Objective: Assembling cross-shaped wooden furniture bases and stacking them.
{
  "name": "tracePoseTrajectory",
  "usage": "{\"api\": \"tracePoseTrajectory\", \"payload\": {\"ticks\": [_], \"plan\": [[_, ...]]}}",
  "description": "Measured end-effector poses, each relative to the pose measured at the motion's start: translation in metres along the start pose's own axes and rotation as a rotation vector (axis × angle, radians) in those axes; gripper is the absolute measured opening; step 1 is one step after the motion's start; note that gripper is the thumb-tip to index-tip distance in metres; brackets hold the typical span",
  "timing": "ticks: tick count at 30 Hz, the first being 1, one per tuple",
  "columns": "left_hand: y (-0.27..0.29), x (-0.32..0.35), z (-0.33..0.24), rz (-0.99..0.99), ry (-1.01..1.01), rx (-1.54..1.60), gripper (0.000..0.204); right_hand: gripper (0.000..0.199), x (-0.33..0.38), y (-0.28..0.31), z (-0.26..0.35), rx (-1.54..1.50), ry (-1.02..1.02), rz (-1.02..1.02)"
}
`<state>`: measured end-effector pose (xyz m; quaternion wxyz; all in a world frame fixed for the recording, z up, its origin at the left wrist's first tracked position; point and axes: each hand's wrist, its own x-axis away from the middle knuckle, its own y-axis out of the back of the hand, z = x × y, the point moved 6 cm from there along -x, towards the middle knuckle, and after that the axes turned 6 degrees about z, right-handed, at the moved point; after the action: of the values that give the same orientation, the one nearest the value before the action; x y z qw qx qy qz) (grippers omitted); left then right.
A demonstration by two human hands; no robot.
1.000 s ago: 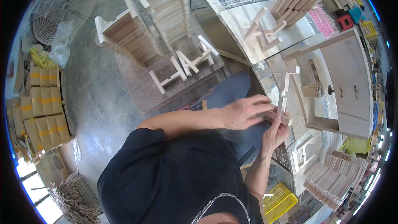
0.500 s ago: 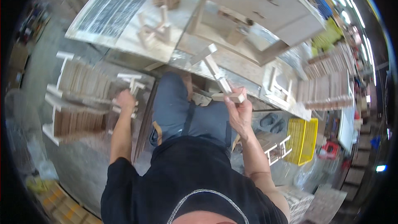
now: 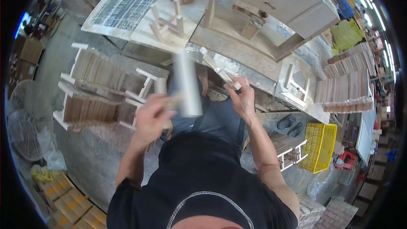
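Note:
In front of my lap, my left hand [image 3: 153, 116] is closed around an H-shaped wooden frame [image 3: 188, 87], pale and smeared by motion. To its right, my right hand [image 3: 242, 99] pinches the near end of a second wooden frame [image 3: 215, 67]. That one slants away toward the bench edge, its far crosspiece partly lost against the bench. The two pieces are apart. Left of my left hand, more H-shaped frames [image 3: 145, 84] stand by rows of stacked wooden slats [image 3: 95, 72].
Ahead is a workbench [image 3: 140, 34] with a standing frame [image 3: 168, 23] and a large wooden cabinet box [image 3: 271, 6]. Wooden slats [image 3: 347, 87] are stacked at the right. A yellow crate [image 3: 320, 148], sandals [image 3: 288, 124] and a fan [image 3: 27, 118] stand on the floor.
My left hand has come up and right from the stacks with a wooden frame in it. My right hand has moved slightly up, tilting its frame more edge-on.

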<state>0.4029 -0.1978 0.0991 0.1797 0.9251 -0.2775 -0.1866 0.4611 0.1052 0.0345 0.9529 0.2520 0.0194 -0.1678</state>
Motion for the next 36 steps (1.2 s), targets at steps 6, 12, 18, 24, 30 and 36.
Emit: {"api": "tracePoseTrajectory", "payload": {"ticks": [6,12,18,24,30,36], "plan": [[-0.081,-0.046,-0.019,0.18,-0.11,0.05,0.026,0.034,0.031,-0.004,0.015,-0.16,0.198,-0.013],[-0.114,-0.063,-0.006,0.397,0.082,0.145,0.027,0.04,0.056,0.02,0.002,-0.086,0.124,-0.131],[-0.14,-0.079,0.013,0.538,0.302,0.347,0.025,0.05,0.048,0.029,-0.004,-0.094,0.097,-0.117],[-0.148,-0.101,0.013,0.549,0.41,0.485,0.03,0.048,0.038,0.047,0.014,0.114,0.181,-0.117],[-0.141,-0.108,0.04,0.508,0.306,0.417,0.023,0.051,0.029,0.026,0.001,-0.041,0.247,-0.187],[-0.147,-0.111,0.039,0.563,0.348,0.564,0.023,0.043,0.036,0.028,0.001,-0.16,0.202,-0.24]]}}
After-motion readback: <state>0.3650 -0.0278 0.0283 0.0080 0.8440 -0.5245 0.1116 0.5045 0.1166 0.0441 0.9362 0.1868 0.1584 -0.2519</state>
